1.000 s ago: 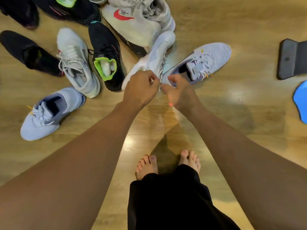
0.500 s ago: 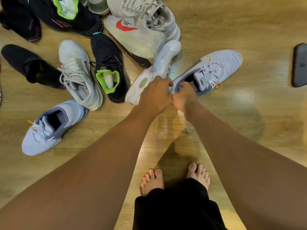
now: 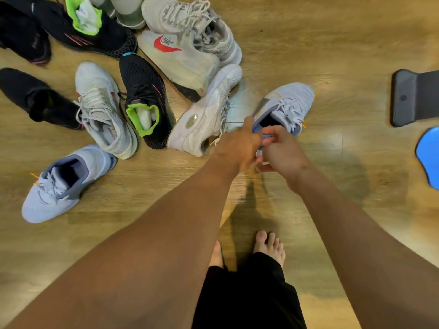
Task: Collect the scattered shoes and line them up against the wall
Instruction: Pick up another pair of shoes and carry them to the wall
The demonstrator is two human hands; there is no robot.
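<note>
Several shoes lie scattered on the wooden floor. My right hand (image 3: 281, 150) grips the heel of a light blue sneaker (image 3: 288, 104) whose toe points away from me. My left hand (image 3: 235, 146) presses against the right one, its fingers curled at the heel opening of a white sneaker (image 3: 206, 115) lying on its side. The matching light blue sneaker (image 3: 61, 184) sits apart at the lower left. Beside the white one are a black sneaker with a green lining (image 3: 145, 100) and a grey laced sneaker (image 3: 102, 110).
A grey sneaker with a red logo (image 3: 180, 58) and black shoes (image 3: 35, 98) fill the upper left. A dark grey flat object (image 3: 415, 98) and a blue object (image 3: 430, 157) lie at the right edge. My bare feet (image 3: 268, 243) stand just below the hands.
Both hands went from the white sneaker's laces to the two shoes' heels. The light blue sneaker's toe has swung more away from me.
</note>
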